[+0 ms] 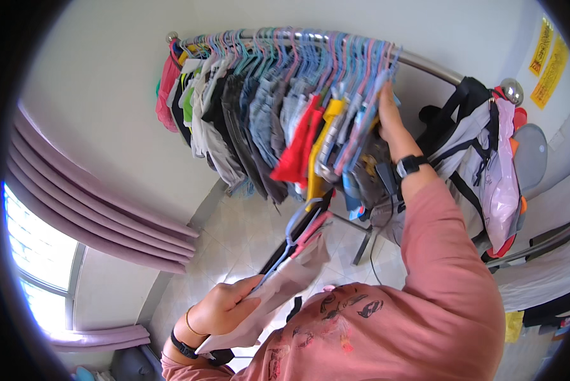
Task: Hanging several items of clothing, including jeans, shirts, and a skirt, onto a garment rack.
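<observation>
A metal clothes rail (430, 66) carries a tight row of garments on pastel plastic hangers (308, 52). My right hand (390, 112) is raised against the rightmost hangers on the rail; its fingers are partly hidden, so I cannot tell whether it grips them. Lower down, my left hand (230, 305) pinches a blue hanger (285, 252) near its end. A pale garment (294, 276) hangs beside it, and pink hangers (311, 233) show in the same bunch. Among the hung clothes are a red garment (301, 147), a yellow one (320, 152) and denim pieces (264, 114).
Bags, among them a grey-and-black one (461, 138) and a pink plastic bag (497, 176), hang at the rail's right end. A mauve curtain (99, 200) borders the window (39, 247) on the left. Beneath the clothes, a dark cable (374, 266) runs down to the tiled floor (237, 228).
</observation>
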### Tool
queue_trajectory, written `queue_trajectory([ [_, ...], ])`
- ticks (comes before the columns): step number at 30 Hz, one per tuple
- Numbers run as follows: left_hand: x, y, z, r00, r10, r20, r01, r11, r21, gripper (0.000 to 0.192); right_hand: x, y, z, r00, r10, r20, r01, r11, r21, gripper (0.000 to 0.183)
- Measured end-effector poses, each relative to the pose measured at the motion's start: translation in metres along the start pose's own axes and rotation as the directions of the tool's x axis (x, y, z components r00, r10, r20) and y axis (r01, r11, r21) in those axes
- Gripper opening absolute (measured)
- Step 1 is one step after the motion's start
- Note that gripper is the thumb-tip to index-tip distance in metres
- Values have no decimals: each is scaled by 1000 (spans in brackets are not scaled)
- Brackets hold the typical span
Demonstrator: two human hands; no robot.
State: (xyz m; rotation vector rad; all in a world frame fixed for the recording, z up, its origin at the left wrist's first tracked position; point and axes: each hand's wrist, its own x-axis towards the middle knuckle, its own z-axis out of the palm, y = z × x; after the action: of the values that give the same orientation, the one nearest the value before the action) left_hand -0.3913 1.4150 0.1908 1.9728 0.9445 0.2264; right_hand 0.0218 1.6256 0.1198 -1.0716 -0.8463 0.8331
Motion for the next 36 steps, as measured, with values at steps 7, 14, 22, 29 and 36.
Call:
queue_trajectory([
  [7,27,58,-30,997,71,8,-71,997,-34,34,-4,26,-30,965,-103,243,131,986,-105,71],
  [14,47,134,-44,966,113,-234,-215,853,-476,36,-59,52,-15,921,-219,322,261,961,-94,60],
  [22,138,153,-20,995,92,-50,-104,911,-400,30,-68,60,-8,971,-181,158,178,983,33,55],
  [29,256,141,-8,921,370,-125,-343,919,195,27,-96,72,-11,982,-35,-185,70,980,185,52],
  [36,357,119,23,832,517,-201,-506,856,108,26,-235,172,-50,879,470,-83,-476,873,-103,48],
])
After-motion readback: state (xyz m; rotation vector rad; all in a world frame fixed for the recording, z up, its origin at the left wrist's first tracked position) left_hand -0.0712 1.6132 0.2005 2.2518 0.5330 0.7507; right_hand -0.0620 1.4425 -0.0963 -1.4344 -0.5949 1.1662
